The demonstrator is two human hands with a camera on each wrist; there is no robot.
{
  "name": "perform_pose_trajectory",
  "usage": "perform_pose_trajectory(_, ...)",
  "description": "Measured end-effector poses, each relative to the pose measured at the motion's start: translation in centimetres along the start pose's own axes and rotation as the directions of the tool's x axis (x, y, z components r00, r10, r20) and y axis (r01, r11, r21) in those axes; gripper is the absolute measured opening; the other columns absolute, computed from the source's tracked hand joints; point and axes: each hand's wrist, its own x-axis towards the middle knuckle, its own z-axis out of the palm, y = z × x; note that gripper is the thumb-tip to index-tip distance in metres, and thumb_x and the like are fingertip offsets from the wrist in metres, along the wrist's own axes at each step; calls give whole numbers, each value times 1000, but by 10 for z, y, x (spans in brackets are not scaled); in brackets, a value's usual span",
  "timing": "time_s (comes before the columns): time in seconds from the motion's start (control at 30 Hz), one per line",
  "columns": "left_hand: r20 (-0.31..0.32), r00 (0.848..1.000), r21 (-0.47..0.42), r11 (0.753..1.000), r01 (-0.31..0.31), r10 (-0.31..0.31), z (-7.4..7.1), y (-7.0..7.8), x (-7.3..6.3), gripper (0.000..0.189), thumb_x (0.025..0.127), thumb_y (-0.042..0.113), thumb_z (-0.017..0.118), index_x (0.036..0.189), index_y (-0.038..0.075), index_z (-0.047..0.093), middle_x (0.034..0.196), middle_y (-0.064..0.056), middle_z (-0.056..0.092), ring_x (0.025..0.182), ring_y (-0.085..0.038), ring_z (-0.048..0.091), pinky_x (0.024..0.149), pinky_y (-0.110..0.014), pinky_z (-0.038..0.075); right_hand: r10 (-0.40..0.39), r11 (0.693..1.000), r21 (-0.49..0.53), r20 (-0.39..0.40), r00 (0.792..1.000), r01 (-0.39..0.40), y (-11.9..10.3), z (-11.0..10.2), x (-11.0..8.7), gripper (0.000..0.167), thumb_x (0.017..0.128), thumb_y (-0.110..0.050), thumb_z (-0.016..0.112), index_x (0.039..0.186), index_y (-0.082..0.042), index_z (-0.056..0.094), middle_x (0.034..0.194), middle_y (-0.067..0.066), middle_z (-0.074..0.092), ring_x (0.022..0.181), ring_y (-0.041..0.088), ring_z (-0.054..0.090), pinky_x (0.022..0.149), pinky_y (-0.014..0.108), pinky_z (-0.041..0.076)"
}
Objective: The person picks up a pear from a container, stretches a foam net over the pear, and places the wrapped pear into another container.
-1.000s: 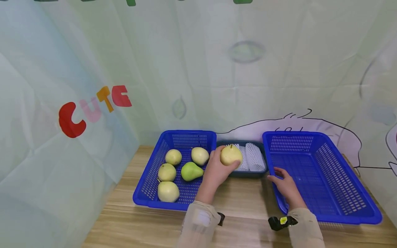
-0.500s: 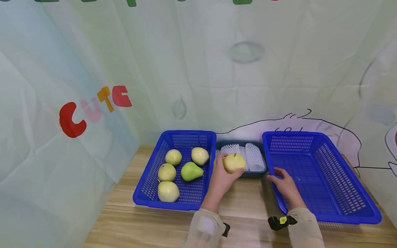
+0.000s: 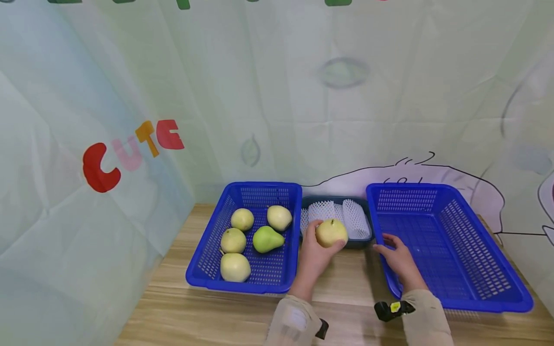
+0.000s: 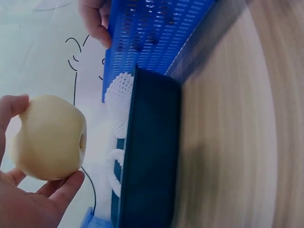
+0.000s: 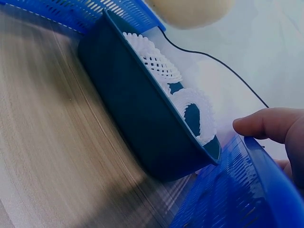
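My left hand (image 3: 318, 254) grips a round pale-yellow pear (image 3: 332, 233), its stem pointing up in the head view. The pear is held above the near edge of a small dark teal tray (image 3: 346, 244). White foam net sleeves (image 3: 356, 220) lie in that tray; in the left wrist view the pear (image 4: 50, 137) sits between thumb and fingertips, higher than the tray wall (image 4: 152, 152). My right hand (image 3: 398, 257) holds the left rim of the right blue basket (image 3: 450, 302), thumb on the outer side in the right wrist view.
The left blue basket (image 3: 242, 287) holds several pale-yellow pears (image 3: 235, 267) and one green pear (image 3: 267, 239). Both baskets flank the tray on a wood-grain table (image 3: 346, 288). A printed cloth (image 3: 277, 96) hangs right behind them.
My left hand has carried the pear rightward and toward me, from over the tray's left part to its near edge. The right hand has stayed on the basket rim.
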Motion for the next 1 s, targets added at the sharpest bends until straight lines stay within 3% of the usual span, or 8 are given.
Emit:
perform_pose_trajectory(0.43, -54, 998, -85, 996, 22, -26, 18, -16, -8, 66, 61, 25, 84, 116, 12, 50, 113, -8, 51, 100, -25, 52, 85, -41, 42, 3, 1000, 4, 3, 1000, -3, -1, 0, -1, 60, 90, -18, 53, 138, 7, 27, 138, 31, 31, 124, 45, 31, 102, 54, 26)
perform_pose_trajectory(0.73, -77, 996, -75, 996, 40, -46, 29, -26, -16, 65, 58, 25, 85, 112, 14, 50, 107, -6, 52, 95, -24, 53, 81, -38, 44, 2, 1000, 1, -9, 1000, -2, -1, 1, 1, 61, 89, -18, 54, 138, 7, 28, 137, 31, 32, 124, 45, 32, 102, 53, 27)
perform_pose_trajectory(1.0, -74, 995, -86, 995, 56, -62, 40, -45, -23, 63, 56, 22, 86, 107, 13, 51, 103, -4, 50, 94, -23, 52, 80, -35, 43, -3, 1000, 2, -6, 1000, 3, -1, 0, -1, 61, 89, -17, 54, 137, 8, 28, 137, 31, 32, 124, 44, 32, 102, 52, 26)
